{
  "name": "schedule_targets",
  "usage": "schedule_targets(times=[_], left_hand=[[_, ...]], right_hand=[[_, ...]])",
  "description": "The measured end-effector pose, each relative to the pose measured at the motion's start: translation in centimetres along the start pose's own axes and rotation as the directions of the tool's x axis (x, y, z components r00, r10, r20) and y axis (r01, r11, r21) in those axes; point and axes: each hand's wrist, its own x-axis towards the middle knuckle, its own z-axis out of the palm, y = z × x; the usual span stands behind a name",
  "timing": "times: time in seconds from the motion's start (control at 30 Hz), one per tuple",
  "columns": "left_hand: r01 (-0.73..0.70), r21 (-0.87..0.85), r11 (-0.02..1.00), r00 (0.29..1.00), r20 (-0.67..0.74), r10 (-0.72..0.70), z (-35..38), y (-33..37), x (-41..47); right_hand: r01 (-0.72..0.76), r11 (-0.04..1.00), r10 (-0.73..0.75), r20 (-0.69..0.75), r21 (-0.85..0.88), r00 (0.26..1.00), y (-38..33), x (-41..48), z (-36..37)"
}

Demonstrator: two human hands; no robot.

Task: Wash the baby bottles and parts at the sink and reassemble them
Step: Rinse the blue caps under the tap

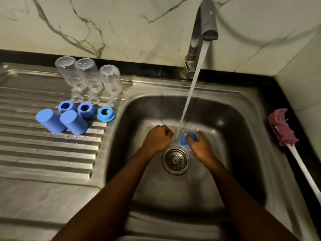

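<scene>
The sink basin takes a running stream of water from the tap. The stream lands just behind the drain, between the two hands.

The right hand, just right of the drain and a little behind it, has its fingers curled around a blue cap and holds it at the foot of the stream. Something clear and wet shows under this hand at the drain's right edge; what it is I cannot tell. The left hand, just left of the drain and behind it, is balled into a fist beside the stream. Whether anything sits inside the fist does not show.

The drainboard lies well left of the drain. On it stand three clear bottles in a row, mouths down and nothing visible inside them. In front of them sit three blue rings, holes facing up. Nearer still, two blue caps stand closed end up, touching each other.

Well right of the drain, outside the basin, a bottle brush with a maroon head lies on the dark counter.
</scene>
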Motion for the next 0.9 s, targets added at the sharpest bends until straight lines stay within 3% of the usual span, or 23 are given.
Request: schedule_targets(times=[0.07, 0.13, 0.2, 0.3, 0.37, 0.43, 0.53, 0.6, 0.63, 0.67, 0.7, 0.73, 0.77, 0.8, 0.83, 0.87, 0.9], left_hand=[[0.099, -0.167, 0.981, 0.994, 0.061, -0.090, 0.7, 0.2, 2.0], [0.196, -0.347, 0.917, 0.975, 0.169, -0.144, 1.5, 0.5, 2.6], [0.235, -0.406, 0.883, 0.958, 0.248, -0.141, 2.0, 0.4, 2.7], [0.183, -0.469, 0.864, 0.980, 0.162, -0.120, 2.7, 0.1, 2.9], [0.132, -0.443, 0.887, 0.991, 0.077, -0.110, 3.2, 0.1, 3.3], [0.181, -0.477, 0.860, 0.983, 0.090, -0.157, 3.6, 0.4, 3.0], [0.420, -0.673, 0.609, 0.908, 0.307, -0.286, 2.9, 1.5, 2.5], [0.429, -0.718, 0.549, 0.903, 0.318, -0.290, 2.9, 2.3, 2.4], [0.363, -0.695, 0.621, 0.931, 0.238, -0.277, 3.0, 2.4, 2.4], [0.262, -0.601, 0.755, 0.963, 0.105, -0.250, 3.2, 2.3, 2.4], [0.171, -0.431, 0.886, 0.979, -0.027, -0.202, 3.4, 1.8, 2.6], [0.104, -0.283, 0.953, 0.985, -0.106, -0.139, 3.5, 1.6, 2.6], [0.047, -0.219, 0.975, 0.986, -0.143, -0.080, 3.7, 1.4, 2.6], [0.031, -0.210, 0.977, 0.987, -0.147, -0.063, 3.9, 1.3, 2.6], [0.067, -0.277, 0.958, 0.985, -0.136, -0.108, 4.0, 1.4, 2.7], [0.154, -0.423, 0.893, 0.977, -0.069, -0.201, 3.9, 1.5, 2.9], [0.268, -0.619, 0.738, 0.955, 0.073, -0.286, 3.7, 1.9, 3.0]], right_hand=[[-0.023, 0.979, 0.024, -0.004, 0.201, 1.000, -1.1, 1.7, 0.7], [0.026, 0.988, -0.028, 0.015, 0.152, 0.999, -2.1, 2.5, 1.2], [0.068, 0.991, -0.070, 0.020, 0.119, 0.997, -2.3, 2.8, 1.8], [0.063, 0.988, -0.061, -0.021, 0.139, 0.998, -2.8, 2.4, 2.3], [0.062, 0.996, -0.061, -0.021, 0.059, 0.998, -3.2, 2.4, 2.5], [0.143, 0.989, -0.144, -0.034, -0.036, 0.989, -3.5, 1.9, 2.5], [0.337, 0.935, -0.348, -0.093, -0.110, 0.933, -3.4, 0.8, 2.6], [0.404, 0.894, -0.431, -0.129, -0.194, 0.893, -3.2, 0.8, 2.9], [0.389, 0.905, -0.415, -0.162, -0.172, 0.895, -3.3, 1.1, 3.0], [0.312, 0.948, -0.318, -0.184, -0.064, 0.930, -3.6, 1.6, 3.0], [0.190, 0.972, -0.170, -0.142, 0.140, 0.975, -4.1, 2.0, 2.8], [0.007, 0.933, -0.004, -0.011, 0.360, 1.000, -4.7, 2.2, 2.4], [-0.185, 0.861, 0.124, 0.156, 0.474, 0.980, -5.2, 2.3, 1.9], [-0.288, 0.829, 0.185, 0.251, 0.479, 0.950, -5.6, 2.0, 1.5], [-0.274, 0.853, 0.174, 0.253, 0.443, 0.952, -5.7, 1.6, 1.2], [-0.152, 0.918, 0.097, 0.165, 0.367, 0.982, -5.6, 1.3, 1.3], [0.046, 0.984, -0.049, 0.015, 0.174, 0.999, -5.1, 1.1, 1.4]])
